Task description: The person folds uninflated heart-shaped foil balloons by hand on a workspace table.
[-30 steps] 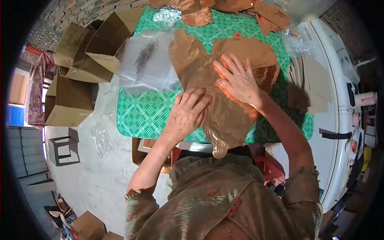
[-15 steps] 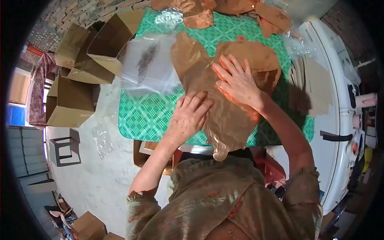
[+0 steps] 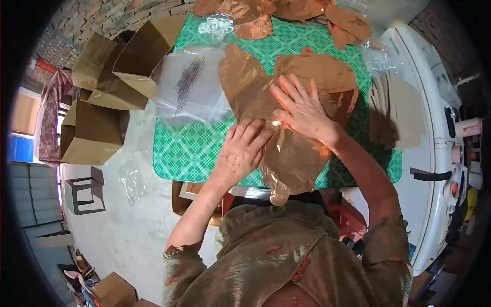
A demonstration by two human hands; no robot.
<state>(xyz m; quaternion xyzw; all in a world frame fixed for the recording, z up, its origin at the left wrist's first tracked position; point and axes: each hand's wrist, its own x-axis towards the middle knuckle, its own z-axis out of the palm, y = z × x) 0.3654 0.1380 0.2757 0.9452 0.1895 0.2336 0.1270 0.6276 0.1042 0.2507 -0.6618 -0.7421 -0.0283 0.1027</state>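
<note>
A flat, copper-brown foil balloon (image 3: 296, 158) with rounded lobes and a narrow tab at its near end lies on the green table, its tab hanging past the front edge. My right hand (image 3: 308, 110) rests flat on its middle, fingers spread. At the balloon's left edge, my left hand (image 3: 244, 148) has its fingers curled over and pressed together on the foil; the fingertips are partly hidden. A small bright glint shows on the foil between both hands.
A stack of clear plastic bags (image 3: 189, 84) lies left of the balloon. More copper foil pieces (image 3: 255, 20) and white rings in plastic (image 3: 216, 26) sit at the far edge. Cardboard sheets (image 3: 401, 110) lie on the right; open cardboard boxes (image 3: 94, 130) stand on the left.
My right hand has shifted slightly left and down over the foil, which has creased a little between my hands. My left hand stays almost in place.
</note>
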